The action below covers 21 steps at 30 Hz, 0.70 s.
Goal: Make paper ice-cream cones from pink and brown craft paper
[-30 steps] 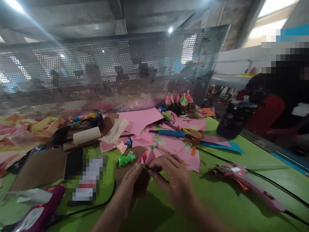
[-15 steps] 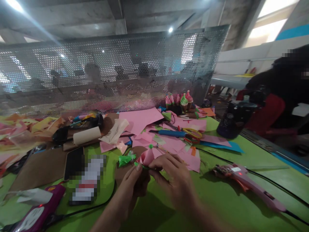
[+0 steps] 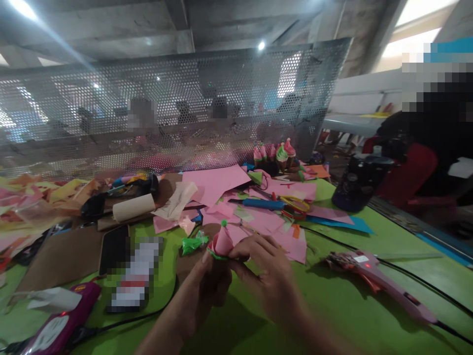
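Note:
A small pink paper bud [image 3: 222,242] with a green tip and green base sits between my two hands above the green table [image 3: 369,256]. My left hand [image 3: 207,286] pinches its base from below with closed fingers. My right hand [image 3: 271,278] closes on the same base from the right, thumb and forefinger pressed together. A crumpled green paper scrap [image 3: 192,243] lies just left of the bud.
A pink glue gun [image 3: 373,276] with a cord lies to the right. Pink sheets [image 3: 218,182], scissors [image 3: 293,207], a blue-handled tool [image 3: 262,203], a cardboard roll [image 3: 133,207], a dark bottle [image 3: 360,182] and finished paper cones [image 3: 283,153] crowd the back. Another person sits at far right.
The bud has turned more upright and risen a little between my fingers. Both hands stay in place.

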Tool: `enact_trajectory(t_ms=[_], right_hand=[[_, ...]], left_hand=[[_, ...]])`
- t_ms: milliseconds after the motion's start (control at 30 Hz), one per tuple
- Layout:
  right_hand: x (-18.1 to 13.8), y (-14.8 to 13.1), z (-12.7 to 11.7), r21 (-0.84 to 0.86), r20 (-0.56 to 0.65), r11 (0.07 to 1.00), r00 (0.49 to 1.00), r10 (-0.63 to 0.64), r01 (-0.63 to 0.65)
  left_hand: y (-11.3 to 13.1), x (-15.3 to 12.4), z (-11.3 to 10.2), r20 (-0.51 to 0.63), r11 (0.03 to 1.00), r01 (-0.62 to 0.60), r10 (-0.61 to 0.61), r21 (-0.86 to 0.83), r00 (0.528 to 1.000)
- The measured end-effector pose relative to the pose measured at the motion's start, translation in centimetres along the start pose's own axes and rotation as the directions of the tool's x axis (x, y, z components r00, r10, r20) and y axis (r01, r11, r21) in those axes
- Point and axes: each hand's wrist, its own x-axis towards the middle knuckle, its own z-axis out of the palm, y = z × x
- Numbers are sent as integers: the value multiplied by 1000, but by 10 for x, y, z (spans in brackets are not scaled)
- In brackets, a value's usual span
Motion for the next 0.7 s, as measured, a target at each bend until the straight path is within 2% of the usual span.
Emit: enact_trajectory(t_ms=[267, 467, 700], right_hand=[[1, 0, 0, 26, 2, 1000, 1000, -15, 15], [0, -1, 1, 12, 3, 1000, 1000, -7, 7], [-2, -1, 1, 72, -19, 991, 993, 115, -113]], left_hand=[[0, 1, 0, 11, 1000, -1, 1, -12, 1000], [-3, 7, -1, 36, 995, -84, 86, -48, 996], [-5, 7, -6, 31, 1000, 5, -5, 5, 1000]])
